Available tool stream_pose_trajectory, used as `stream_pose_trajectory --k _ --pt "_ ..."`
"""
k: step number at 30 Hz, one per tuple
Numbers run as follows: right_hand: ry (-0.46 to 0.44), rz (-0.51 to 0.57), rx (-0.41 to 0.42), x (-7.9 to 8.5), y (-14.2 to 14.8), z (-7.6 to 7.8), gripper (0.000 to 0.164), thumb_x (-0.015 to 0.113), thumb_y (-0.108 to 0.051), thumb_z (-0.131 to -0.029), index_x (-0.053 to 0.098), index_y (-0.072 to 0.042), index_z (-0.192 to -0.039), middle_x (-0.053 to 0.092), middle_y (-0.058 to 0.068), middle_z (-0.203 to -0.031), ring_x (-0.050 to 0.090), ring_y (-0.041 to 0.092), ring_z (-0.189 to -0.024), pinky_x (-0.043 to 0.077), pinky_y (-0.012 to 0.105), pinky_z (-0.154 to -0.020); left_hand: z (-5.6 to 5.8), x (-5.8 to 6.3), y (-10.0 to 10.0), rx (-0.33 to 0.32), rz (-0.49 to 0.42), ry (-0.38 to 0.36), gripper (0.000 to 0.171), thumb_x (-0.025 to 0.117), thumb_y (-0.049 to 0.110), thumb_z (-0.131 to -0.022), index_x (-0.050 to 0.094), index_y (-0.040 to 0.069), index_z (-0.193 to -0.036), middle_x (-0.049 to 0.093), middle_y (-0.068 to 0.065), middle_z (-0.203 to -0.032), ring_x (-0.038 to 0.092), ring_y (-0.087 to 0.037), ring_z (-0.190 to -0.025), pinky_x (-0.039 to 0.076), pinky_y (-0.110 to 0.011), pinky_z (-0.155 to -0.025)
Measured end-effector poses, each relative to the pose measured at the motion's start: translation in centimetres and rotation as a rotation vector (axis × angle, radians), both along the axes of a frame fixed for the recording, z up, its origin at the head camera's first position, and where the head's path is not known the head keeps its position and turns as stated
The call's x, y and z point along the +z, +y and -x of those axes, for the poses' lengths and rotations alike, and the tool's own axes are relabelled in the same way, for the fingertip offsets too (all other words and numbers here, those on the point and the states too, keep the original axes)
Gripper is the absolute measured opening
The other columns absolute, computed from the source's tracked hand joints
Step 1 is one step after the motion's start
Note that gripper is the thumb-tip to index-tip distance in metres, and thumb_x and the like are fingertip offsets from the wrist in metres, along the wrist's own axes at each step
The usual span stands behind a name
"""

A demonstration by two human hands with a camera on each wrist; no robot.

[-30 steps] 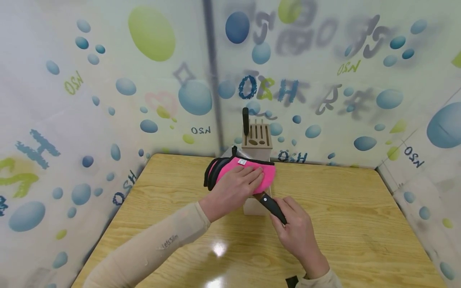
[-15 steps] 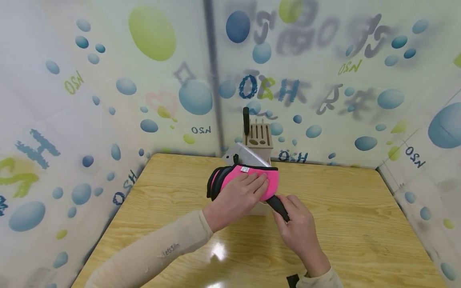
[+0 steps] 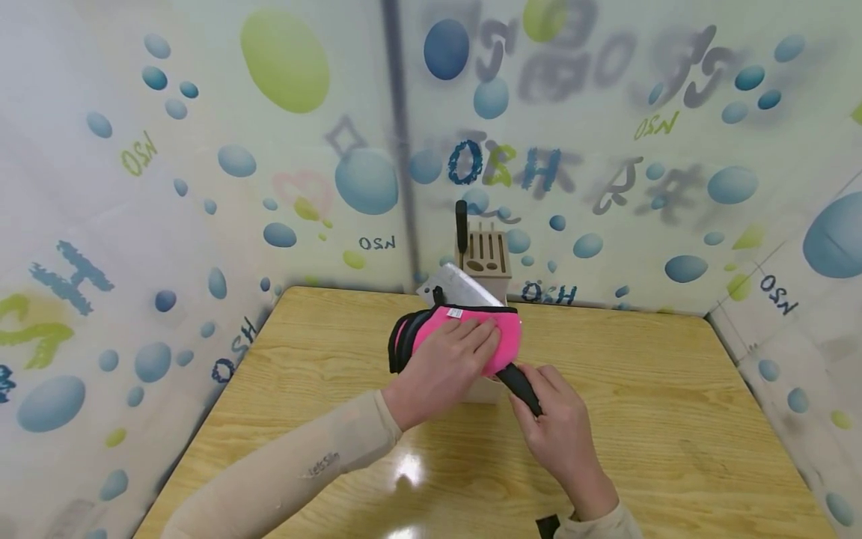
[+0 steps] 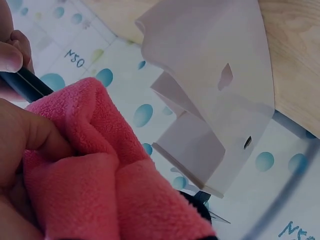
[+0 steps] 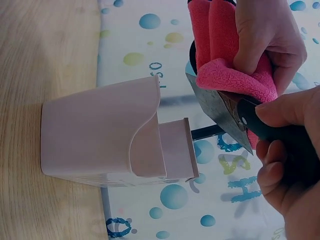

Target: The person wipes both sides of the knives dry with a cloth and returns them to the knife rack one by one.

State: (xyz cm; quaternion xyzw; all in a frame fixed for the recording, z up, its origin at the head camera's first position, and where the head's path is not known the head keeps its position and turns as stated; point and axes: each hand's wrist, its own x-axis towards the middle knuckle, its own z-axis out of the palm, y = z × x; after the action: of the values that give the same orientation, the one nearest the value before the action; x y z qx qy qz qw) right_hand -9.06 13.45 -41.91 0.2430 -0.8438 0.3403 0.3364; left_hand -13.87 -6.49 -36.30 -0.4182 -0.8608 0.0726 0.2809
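In the head view my right hand (image 3: 562, 434) grips the black handle (image 3: 520, 389) of a cleaver. The cleaver's broad metal blade (image 3: 468, 288) sticks out beyond a pink cloth with black edging (image 3: 506, 337). My left hand (image 3: 444, 367) pinches this cloth, folded over the blade near the handle. The right wrist view shows the left thumb on the near side of the cloth (image 5: 240, 82) and the blade (image 5: 217, 110) slanting below it. Behind the hands stands a pale knife block (image 3: 494, 271), its lower part mostly hidden by hands and cloth.
Another black-handled knife (image 3: 461, 224) stands upright in the left slot of the block, beside several slots and two round holes. The wooden table (image 3: 640, 419) meets a patterned wall covering (image 3: 606, 187) at the back. A small black piece (image 3: 548, 526) shows by the right sleeve.
The blade, mostly hidden by the cloth a second ago, now shows above it. Both hands and the cloth have shifted slightly right; more of the handle's near end is covered by the cloth.
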Motion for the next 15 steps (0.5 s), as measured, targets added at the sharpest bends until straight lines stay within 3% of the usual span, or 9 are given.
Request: stream_pose_trajectory --k 7,15 --pt "0.034 0.007 0.015 0.1 0.0 0.0 0.034 0.082 0.006 -0.077 0.073 0.008 -0.11 0.065 0.011 -0.09 0.055 0.012 -0.069 0.047 0.022 -0.057 0.8 0.3 -0.3 0.058 0.005 -0.014 0.046 0.074 0.023 -0.095 0.066 0.003 -0.136 0.067 -0.01 -0.136 0.067 -0.023 -0.121 0.055 -0.037 -0.103" --pt "0.037 -0.008 0.01 0.2 0.0 -0.2 0.034 0.081 0.004 -0.078 0.073 0.009 -0.111 0.067 0.012 -0.091 0.059 0.014 -0.072 0.05 0.028 -0.058 2.0 0.4 -1.1 0.099 -0.023 -0.038 0.052 0.077 0.03 -0.094 0.066 0.002 -0.136 0.068 -0.012 -0.136 0.065 -0.026 -0.124 0.054 -0.039 -0.103"
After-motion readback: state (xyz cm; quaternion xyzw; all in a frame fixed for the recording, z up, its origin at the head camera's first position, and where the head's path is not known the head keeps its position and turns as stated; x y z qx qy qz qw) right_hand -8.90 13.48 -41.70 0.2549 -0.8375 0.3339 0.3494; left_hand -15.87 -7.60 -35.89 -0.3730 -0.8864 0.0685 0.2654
